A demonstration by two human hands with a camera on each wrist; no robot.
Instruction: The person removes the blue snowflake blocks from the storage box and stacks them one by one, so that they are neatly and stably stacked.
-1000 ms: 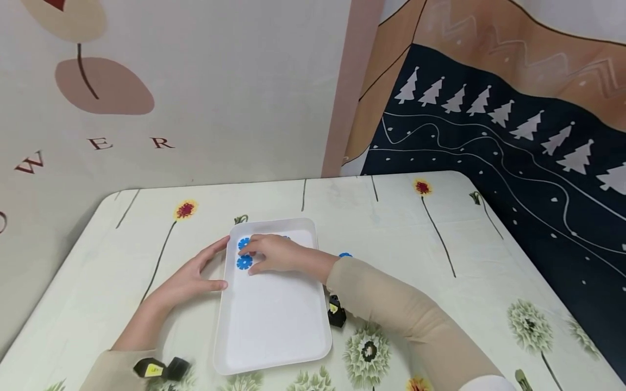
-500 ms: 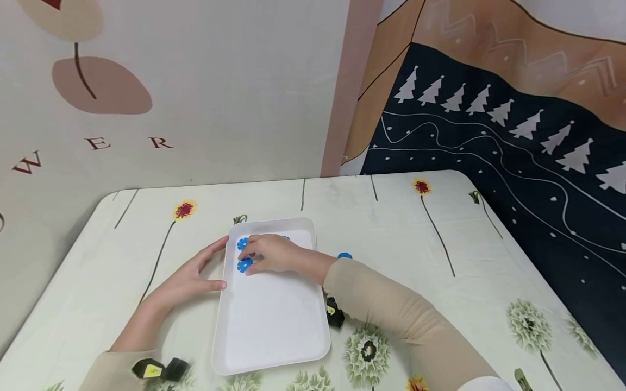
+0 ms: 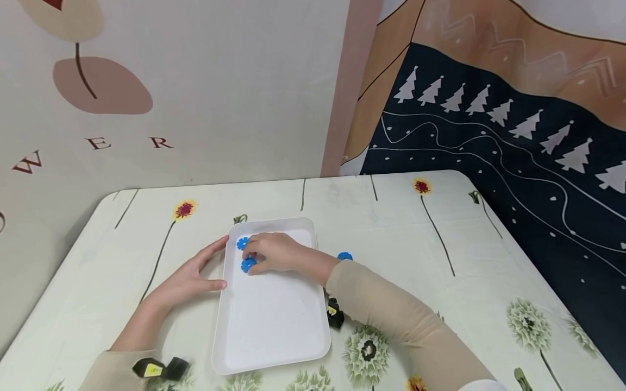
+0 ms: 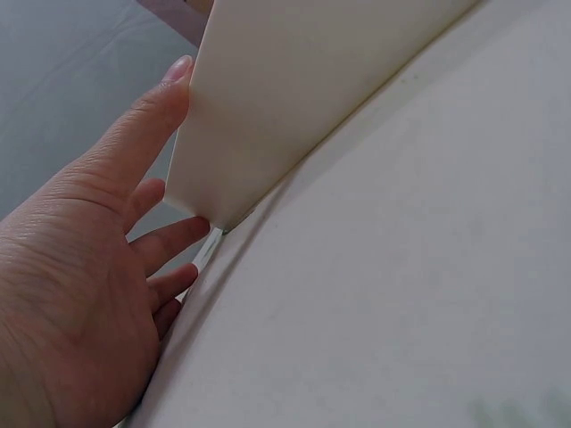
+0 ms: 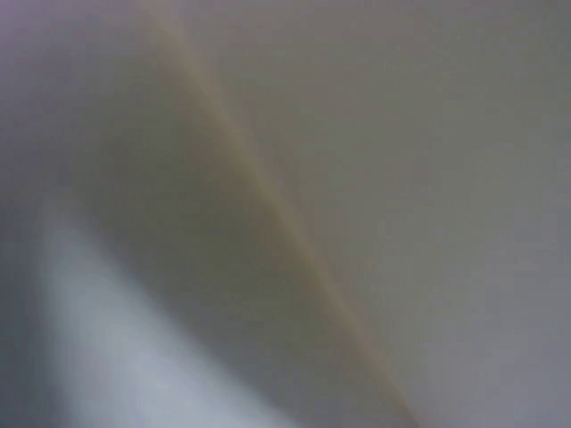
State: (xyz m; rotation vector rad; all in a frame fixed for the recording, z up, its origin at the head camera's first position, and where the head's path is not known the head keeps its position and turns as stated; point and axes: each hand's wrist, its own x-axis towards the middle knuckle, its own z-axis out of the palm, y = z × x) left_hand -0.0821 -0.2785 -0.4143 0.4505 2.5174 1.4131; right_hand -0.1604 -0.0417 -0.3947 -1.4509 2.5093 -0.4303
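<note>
A white rectangular tray (image 3: 274, 320) lies on the table, with blue snowflake-shaped plastic discs near its far end. My right hand (image 3: 276, 252) reaches in over the tray and pinches one blue snowflake disc (image 3: 248, 265) between thumb and fingers; the hand covers part of it. Just beyond, a second blue disc (image 3: 242, 243) lies in the far left corner, partly behind the fingertips. Along the tray's left side my left hand (image 3: 188, 278) is spread, thumb and fingers touching the rim. The left wrist view shows this hand (image 4: 89, 267) against the tray wall (image 4: 268, 98).
Another blue disc (image 3: 344, 256) is on the tablecloth (image 3: 391, 228) to the right of the tray, partly behind the right sleeve. Each wrist carries a black device (image 3: 161, 369). A pale wall (image 3: 220, 108) stands behind the table. The right wrist view is a blur.
The nearer blue disc has shifted slightly right and tilted with my right hand's fingers. A bit of blue behind that hand is now covered. The left hand keeps its place.
</note>
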